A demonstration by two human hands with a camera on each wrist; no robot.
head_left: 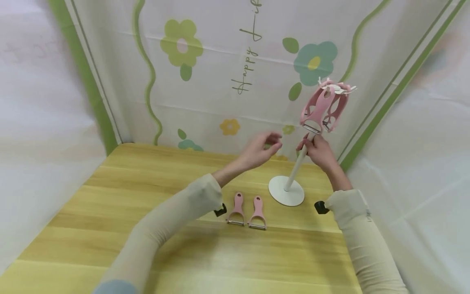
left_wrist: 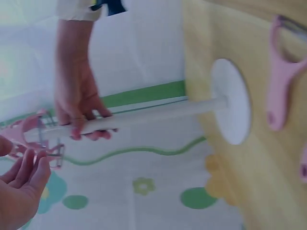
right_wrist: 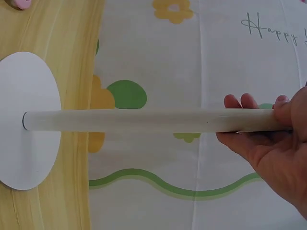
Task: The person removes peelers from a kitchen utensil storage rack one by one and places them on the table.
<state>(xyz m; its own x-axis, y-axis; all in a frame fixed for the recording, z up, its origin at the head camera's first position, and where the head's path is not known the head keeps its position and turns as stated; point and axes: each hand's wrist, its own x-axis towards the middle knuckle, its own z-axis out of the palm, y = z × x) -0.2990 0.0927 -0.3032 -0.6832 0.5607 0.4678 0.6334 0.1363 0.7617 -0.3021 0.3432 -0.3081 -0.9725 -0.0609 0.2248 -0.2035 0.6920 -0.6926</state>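
Pole [head_left: 296, 169], smooth and cylindrical, is gripped by the right hand [head_left: 320, 152]; the left hand [head_left: 258, 151], free, curves near arched pink peelers [head_left: 320, 109].

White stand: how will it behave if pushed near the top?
The white stand looks apt to tip: pink peelers load the top of a tall, thin pole. Its flat, round base should resist small nudges and probably won't roll while upright. Peelers may swing, as they seem to hang from hooks.
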